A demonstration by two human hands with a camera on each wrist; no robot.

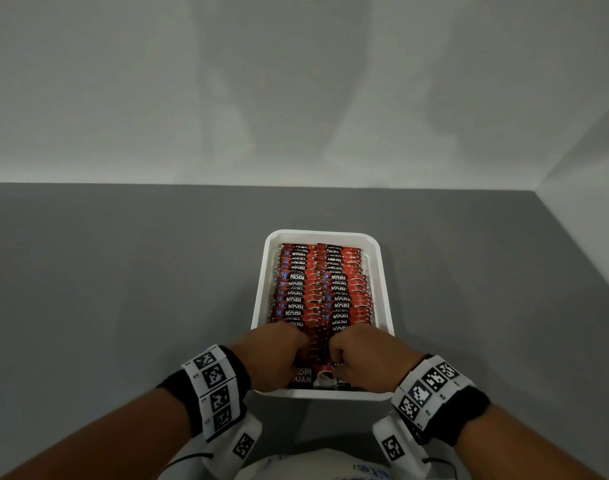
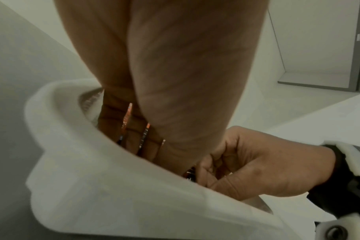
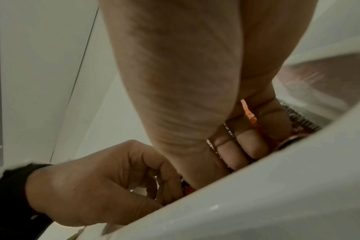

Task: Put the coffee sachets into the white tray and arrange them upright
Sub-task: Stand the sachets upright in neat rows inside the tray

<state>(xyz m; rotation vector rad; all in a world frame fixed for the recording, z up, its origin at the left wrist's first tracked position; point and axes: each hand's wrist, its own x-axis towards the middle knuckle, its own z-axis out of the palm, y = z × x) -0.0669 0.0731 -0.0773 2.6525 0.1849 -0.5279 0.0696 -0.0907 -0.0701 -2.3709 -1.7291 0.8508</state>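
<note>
Both forearms enter from the bottom of the head view, each wearing a black wristband with white marker tags [image 1: 213, 389], and they meet at the near end of the white tray [image 1: 386, 289]. That tray sits lengthwise on the grey table [image 1: 123, 289], close to the near edge, with a pale wall [image 1: 296, 81] behind. Red and black coffee sachets [image 1: 317, 289] fill it in two rows side by side, standing on edge and leaning one on the next, from the far wall down to the hands. At the near end one sachet [image 1: 325, 377] lies flat face up between the wrists, a cup picture showing on it. The left hand [image 1: 272, 355] has its fingers [image 2: 134, 129] curled down among the nearest sachets of the left row, and the left wrist view shows thin sachet edges caught between those fingers. The right hand [image 1: 369, 358] does the same in the right row: its fingers [image 3: 242, 144] are bent, with an orange-red sachet edge [image 3: 249, 113] wedged between two of them and a ring on one finger. The two hands nearly touch at the knuckles over the middle of the tray. How many sachets each hand grips cannot be told, since the palms hide them
</note>
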